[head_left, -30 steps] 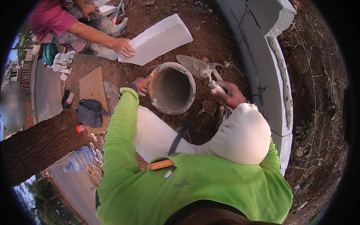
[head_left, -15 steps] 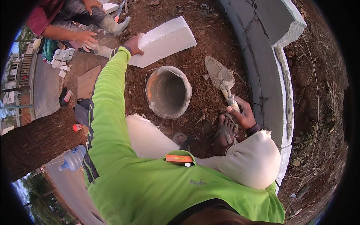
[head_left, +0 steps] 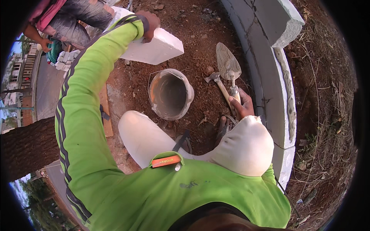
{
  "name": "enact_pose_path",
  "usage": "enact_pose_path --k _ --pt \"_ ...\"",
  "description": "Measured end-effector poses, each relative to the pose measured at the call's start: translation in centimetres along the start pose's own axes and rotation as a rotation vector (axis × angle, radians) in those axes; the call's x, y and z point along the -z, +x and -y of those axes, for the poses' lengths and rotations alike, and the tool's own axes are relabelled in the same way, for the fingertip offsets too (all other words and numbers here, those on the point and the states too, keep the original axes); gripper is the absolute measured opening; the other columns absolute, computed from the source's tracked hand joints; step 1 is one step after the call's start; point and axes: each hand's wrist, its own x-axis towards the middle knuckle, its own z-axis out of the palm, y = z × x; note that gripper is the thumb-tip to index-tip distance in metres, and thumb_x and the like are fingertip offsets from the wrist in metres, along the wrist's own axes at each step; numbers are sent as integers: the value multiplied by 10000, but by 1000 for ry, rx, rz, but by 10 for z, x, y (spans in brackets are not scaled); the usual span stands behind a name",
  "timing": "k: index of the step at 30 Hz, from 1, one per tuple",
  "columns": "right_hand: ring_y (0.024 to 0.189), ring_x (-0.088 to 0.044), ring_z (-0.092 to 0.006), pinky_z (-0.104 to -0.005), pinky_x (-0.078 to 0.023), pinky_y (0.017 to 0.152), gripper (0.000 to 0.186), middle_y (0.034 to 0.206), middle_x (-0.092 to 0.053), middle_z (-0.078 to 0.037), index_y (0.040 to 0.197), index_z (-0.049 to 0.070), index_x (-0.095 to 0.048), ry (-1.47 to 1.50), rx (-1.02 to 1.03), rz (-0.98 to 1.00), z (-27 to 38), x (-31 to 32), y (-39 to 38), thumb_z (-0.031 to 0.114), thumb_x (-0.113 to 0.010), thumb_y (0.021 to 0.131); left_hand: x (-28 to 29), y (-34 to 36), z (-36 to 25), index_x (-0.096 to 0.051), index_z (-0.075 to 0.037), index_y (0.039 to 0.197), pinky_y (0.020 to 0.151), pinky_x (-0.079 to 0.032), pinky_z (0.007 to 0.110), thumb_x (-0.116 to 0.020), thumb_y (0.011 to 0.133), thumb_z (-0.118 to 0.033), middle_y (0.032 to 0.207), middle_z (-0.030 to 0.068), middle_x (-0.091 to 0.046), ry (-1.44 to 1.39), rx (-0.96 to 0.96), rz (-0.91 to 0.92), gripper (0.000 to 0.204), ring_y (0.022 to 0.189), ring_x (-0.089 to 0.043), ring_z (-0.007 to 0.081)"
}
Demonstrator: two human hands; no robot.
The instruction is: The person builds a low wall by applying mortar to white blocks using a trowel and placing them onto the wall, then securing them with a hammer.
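Note:
My left hand (head_left: 149, 27) grips the top of a white lightweight block (head_left: 162, 48), raised on edge beyond the bucket. My right hand (head_left: 242, 106) holds a mortar-coated trowel (head_left: 227, 61) by its handle, blade pointing away from me. A hammer (head_left: 221, 86) with a pale wooden handle lies just left of the trowel, its lower end near my right hand. Between my hands and in front of my bent knees stands a mortar-stained bucket (head_left: 171, 94) with grey residue inside and a wire handle.
A low curved block wall (head_left: 275, 115) runs along my right, with dry grass beyond. A co-worker (head_left: 69, 23) crouches top left, one hand hanging near white block pieces (head_left: 65, 59) and a green coil (head_left: 54, 52). A board (head_left: 106, 129) and tree trunk (head_left: 27, 146) are at left.
My left hand left the bucket, took hold of the block and shifted it leftward onto edge. The co-worker's hand has withdrawn from it. The trowel now points more directly away from me.

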Motion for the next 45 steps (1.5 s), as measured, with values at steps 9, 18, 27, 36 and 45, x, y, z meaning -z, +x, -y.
enact_pose_path --k 9,18,27,36,45 --pt "839 -487 -85 -268 -407 752 300 900 -568 31 1150 33 -644 -63 123 105 -9 11 11 197 -751 923 -66 87 -64 -814 -96 951 817 -589 399 -803 634 -158 991 134 -779 115 -100 -95 324 993 -747 325" --pt "843 -527 -74 -255 -421 761 281 930 -600 34 1160 31 -650 56 25 83 -21 20 16 186 -732 940 -14 -24 -41 -566 -239 1449 1234 -166 637 -833 677 -633 1429 109 -580 -198 25 -778 907 1432 -442 334" --pt "860 -538 -75 -262 -433 774 281 941 -629 25 1154 34 -660 44 13 90 -34 16 24 224 -722 956 -117 -59 19 -214 -296 1654 1062 -403 561 -754 759 -705 1332 192 -586 -638 63 -644 1122 1256 -547 427" --pt "685 -497 -87 -258 -410 621 304 817 -566 16 1167 76 -600 -274 164 184 6 -5 20 334 -656 1017 -117 -30 3 -200 -346 1650 1100 -428 525 -765 711 -751 1372 307 -519 -790 465 -601 1169 1294 -540 493" --pt "729 -582 -206 -338 -494 718 355 869 -631 -128 1220 27 -628 -815 435 386 76 -49 63 310 -658 1008 -212 -67 68 -263 -51 1620 1224 -309 437 -879 647 -536 1608 225 -387 -968 239 -448 1249 1486 -383 359"
